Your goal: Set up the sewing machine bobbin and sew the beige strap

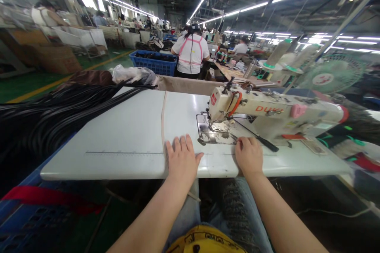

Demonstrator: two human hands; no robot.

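My left hand (181,158) lies flat on the pale sewing table (124,126), fingers spread. Its outer edge is against a narrow beige strip (163,122), which runs from the back of the table toward the front edge. Curled at the front of the needle area is my right hand (249,155). A thin metal tip (233,136) shows by its fingertips; the rest is hidden, so its kind is unclear. The sewing machine (267,106) stands just beyond, its needle above a metal plate (204,128). A black-handled tool (268,143) lies right of that hand.
Black strips (53,114) are heaped at the left, beside a clear plastic bag (133,74). A blue basket (154,62) stands near a person (191,53) facing away. Thread cones (276,55) and a green fan (329,75) are at the right. A ruler scale (124,153) marks the table.
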